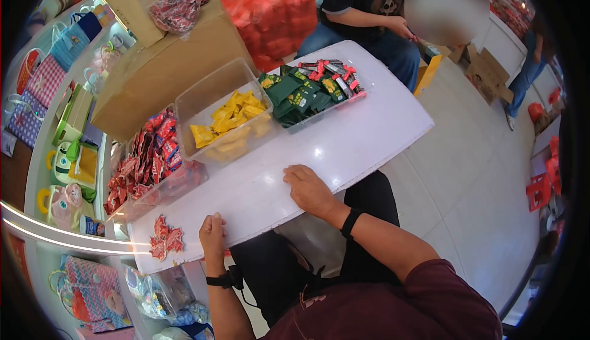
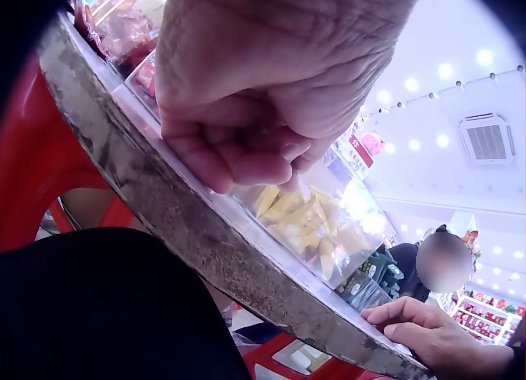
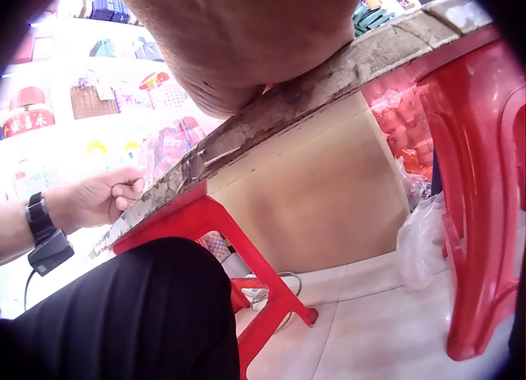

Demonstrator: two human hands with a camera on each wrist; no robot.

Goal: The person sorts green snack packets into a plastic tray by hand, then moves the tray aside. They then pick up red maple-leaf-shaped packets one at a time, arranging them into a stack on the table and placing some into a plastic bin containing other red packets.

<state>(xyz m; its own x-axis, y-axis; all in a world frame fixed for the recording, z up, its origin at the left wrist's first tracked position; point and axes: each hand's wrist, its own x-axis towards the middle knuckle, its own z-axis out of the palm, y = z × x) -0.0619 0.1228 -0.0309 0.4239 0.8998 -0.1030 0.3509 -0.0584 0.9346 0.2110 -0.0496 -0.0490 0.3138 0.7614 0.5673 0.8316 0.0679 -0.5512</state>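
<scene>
My left hand (image 1: 212, 234) rests at the near edge of the white table (image 1: 289, 205), its fingers curled loosely in toward the palm; the left wrist view shows nothing in them. To its left lies a small pile of red wrapped packets (image 1: 166, 239). My right hand (image 1: 310, 190) lies on the tabletop farther right, fingers lightly bent and nothing in its grasp. Beyond the hands stand clear plastic bins: one of red packets (image 1: 147, 158), one of yellow packets (image 1: 230, 118), and one of dark green packets (image 1: 298, 94) with black-and-pink sticks (image 1: 335, 74).
A large cardboard box (image 1: 178, 63) stands behind the bins, beside a red bag (image 1: 270, 17). Shelves with colourful bags line the left. Across the table sits another person (image 1: 369, 23). Red stools (image 3: 481, 191) support the table; my knees are under its edge.
</scene>
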